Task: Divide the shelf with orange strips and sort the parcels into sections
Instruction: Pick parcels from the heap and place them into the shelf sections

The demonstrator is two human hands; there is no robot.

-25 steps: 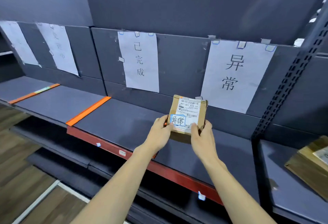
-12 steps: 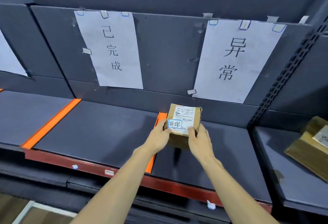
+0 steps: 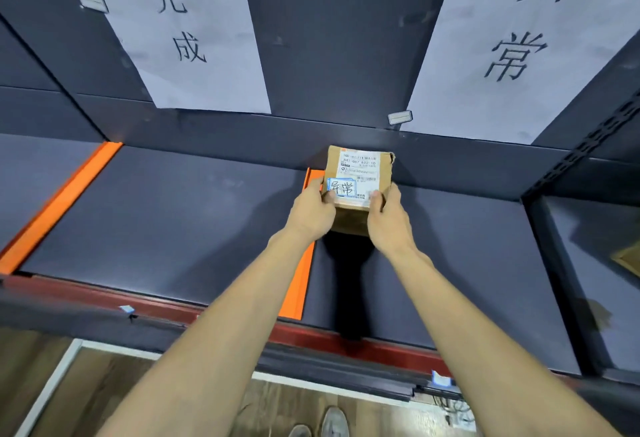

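A small cardboard parcel (image 3: 360, 173) with a white shipping label and a blue-edged handwritten sticker is near the back of the dark shelf (image 3: 180, 222). My left hand (image 3: 311, 211) grips its left side and my right hand (image 3: 389, 220) grips its right side. Whether it touches the shelf I cannot tell. An orange strip (image 3: 298, 284) runs front to back just left of the parcel, partly hidden by my left arm. A second orange strip (image 3: 59, 204) lies further left. The parcel is in the section to the right of the middle strip.
Two white paper signs hang on the back panel, one (image 3: 194, 31) above the middle section and one (image 3: 519, 45) above the right section. A perforated upright (image 3: 585, 146) bounds the shelf at the right; another cardboard parcel (image 3: 628, 258) sits beyond it. The front edge is red (image 3: 346, 336).
The view has closed in on the shelf and tilted down. Both hands have carried the parcel forward and down toward the back of the right section, still gripping it.
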